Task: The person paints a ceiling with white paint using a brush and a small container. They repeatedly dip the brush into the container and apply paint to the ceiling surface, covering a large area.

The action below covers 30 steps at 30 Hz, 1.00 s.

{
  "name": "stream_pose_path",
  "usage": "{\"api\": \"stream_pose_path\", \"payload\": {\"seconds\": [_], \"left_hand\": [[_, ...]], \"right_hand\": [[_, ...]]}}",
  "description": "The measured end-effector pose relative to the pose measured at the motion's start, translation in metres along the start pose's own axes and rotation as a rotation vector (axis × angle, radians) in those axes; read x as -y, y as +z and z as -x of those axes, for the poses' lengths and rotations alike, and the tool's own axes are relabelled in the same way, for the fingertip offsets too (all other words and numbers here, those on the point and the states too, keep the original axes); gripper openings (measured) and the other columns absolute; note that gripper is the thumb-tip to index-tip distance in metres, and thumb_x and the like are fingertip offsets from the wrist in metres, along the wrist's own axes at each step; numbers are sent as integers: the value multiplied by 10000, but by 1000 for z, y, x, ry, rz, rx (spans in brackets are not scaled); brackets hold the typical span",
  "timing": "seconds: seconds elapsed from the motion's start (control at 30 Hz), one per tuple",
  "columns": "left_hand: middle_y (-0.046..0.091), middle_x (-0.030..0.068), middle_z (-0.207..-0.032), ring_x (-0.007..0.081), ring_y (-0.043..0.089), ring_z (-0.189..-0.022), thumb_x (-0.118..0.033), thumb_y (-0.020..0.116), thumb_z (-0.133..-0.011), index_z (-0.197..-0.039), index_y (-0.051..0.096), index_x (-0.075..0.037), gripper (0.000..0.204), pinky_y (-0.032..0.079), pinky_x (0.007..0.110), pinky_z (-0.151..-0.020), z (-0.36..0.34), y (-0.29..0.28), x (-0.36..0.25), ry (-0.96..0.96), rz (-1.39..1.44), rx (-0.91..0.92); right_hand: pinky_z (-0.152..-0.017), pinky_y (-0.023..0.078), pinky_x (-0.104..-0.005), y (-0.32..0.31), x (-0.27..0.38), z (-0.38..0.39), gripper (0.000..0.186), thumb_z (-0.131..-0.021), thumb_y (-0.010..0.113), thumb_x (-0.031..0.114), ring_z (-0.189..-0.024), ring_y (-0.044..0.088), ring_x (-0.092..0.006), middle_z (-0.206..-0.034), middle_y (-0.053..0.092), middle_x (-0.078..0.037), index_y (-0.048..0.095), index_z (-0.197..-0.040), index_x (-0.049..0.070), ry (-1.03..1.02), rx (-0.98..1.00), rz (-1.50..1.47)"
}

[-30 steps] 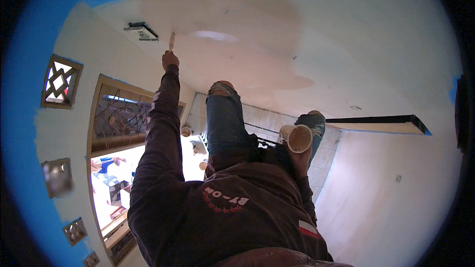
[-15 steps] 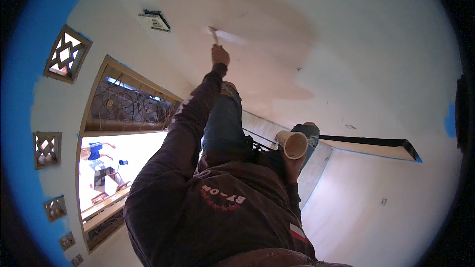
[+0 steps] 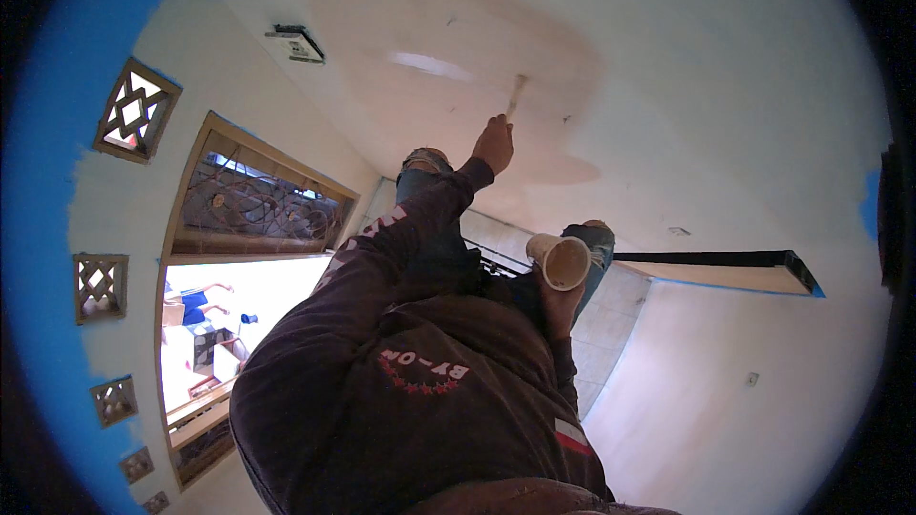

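Note:
My left hand [image 3: 494,143] reaches forward, fingers closed on the handle of a slim, pale paintbrush [image 3: 516,97]. The brush's tip is at or close to a large plastered surface [image 3: 563,57] with a darker, beige patch; whether it touches cannot be made out. To the left of the brush, a white streak [image 3: 429,64] runs across that patch. Beside my right knee, my right hand [image 3: 563,305] grips a cream plastic cup [image 3: 559,261] from below. The cup tilts so that its opening shows, with a pale residue inside.
On the left, a framed window opening [image 3: 253,200] has curled metalwork, with lattice vent blocks [image 3: 136,110] alongside. An electrical box [image 3: 298,44] sits near the corner. A dark-edged ledge [image 3: 725,267] juts out at right. A person [image 3: 196,305] and furniture show through the opening.
My left hand has swung right and slightly nearer with the paintbrush, off the white streak, which now shows in full. My right hand keeps the cup in nearly the same place.

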<state>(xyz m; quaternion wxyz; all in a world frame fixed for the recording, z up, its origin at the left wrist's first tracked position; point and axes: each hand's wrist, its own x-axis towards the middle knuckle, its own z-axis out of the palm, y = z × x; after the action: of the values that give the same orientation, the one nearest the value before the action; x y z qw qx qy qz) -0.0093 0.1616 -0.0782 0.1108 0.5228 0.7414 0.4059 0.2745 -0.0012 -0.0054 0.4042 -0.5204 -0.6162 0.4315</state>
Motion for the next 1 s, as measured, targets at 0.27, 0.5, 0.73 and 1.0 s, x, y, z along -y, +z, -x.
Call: {"api": "stream_pose_path", "payload": {"seconds": [0.27, 0.5, 0.73, 1.0], "left_hand": [[676, 156, -970, 386, 629, -942, -224, 557, -970, -994, 674, -63, 199, 510, 481, -845, -29, -65, 58, 240, 17, 3], [683, 212, -977, 431, 645, -912, -353, 556, -979, -955, 652, -60, 309, 523, 519, -768, -101, -196, 160, 93, -280, -134], [684, 207, -945, 438, 651, -901, -408, 489, -1006, -1006, 627, -43, 391, 516, 531, -770, -103, -266, 196, -146, -474, -190], [665, 257, -941, 418, 671, -883, -204, 491, -1002, -990, 585, 29, 251, 542, 501, -755, -108, -218, 211, -401, -452, -365]], "right_hand": [[-1000, 476, -389, 4, 6, 0, 699, -717, 882, 142, -1174, 603, -251, -1262, 624, -139, 532, -1310, 21, -14, -46, -75], [-981, 491, -384, 0, 6, -1, 705, -714, 885, 149, -1155, 616, -241, -1271, 623, -139, 535, -1313, 21, 11, -21, -5], [-991, 485, -374, 5, 10, -3, 658, -730, 874, 126, -1149, 616, -231, -1256, 627, -124, 550, -1293, 19, -58, -26, -141], [-1000, 482, -381, 4, 10, -3, 692, -724, 880, 122, -1165, 605, -245, -1275, 614, -126, 529, -1311, 18, 2, -11, -55]]}}
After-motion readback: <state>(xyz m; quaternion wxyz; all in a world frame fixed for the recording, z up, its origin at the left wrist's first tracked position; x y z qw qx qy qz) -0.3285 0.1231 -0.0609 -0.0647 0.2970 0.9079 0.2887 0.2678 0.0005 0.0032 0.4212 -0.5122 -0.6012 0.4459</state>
